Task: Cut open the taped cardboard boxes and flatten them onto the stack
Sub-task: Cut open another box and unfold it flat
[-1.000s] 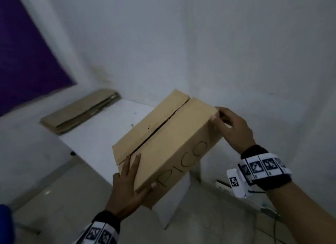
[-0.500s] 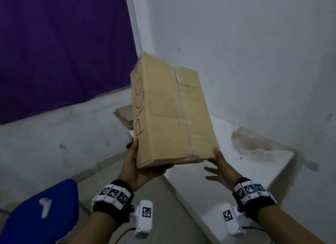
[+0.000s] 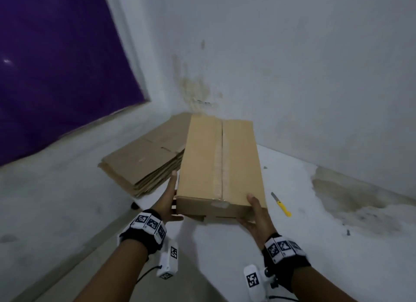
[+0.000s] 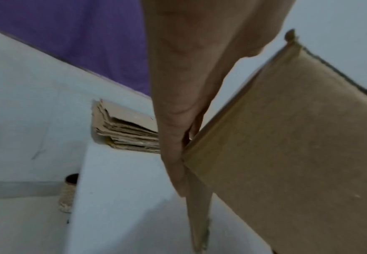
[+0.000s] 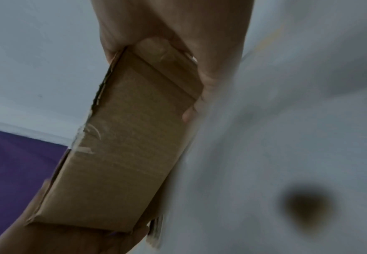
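A closed cardboard box [image 3: 220, 162] with a taped seam [image 3: 218, 166] along its top is held level between my hands, just above or on the white table [image 3: 292, 245]; I cannot tell which. My left hand [image 3: 167, 200] lies flat against its near left side, fingers straight, as the left wrist view shows against the box [image 4: 297, 146]. My right hand [image 3: 256, 214] grips the near right corner, thumb on top and fingers beneath; the right wrist view shows the box [image 5: 124, 146] in that grip. The stack of flattened cardboard [image 3: 144, 162] lies behind the box at left.
A yellow-handled knife [image 3: 281, 205] lies on the table right of the box. White walls close the corner behind, and a purple panel [image 3: 56, 65] is at left. The table's left edge drops to the floor, where a twine roll [image 4: 67, 194] stands.
The box was open-seamed side up, then stood tilted upright in the air; now it lies level and low over the table, taped seam up, with both hands at its near corners.
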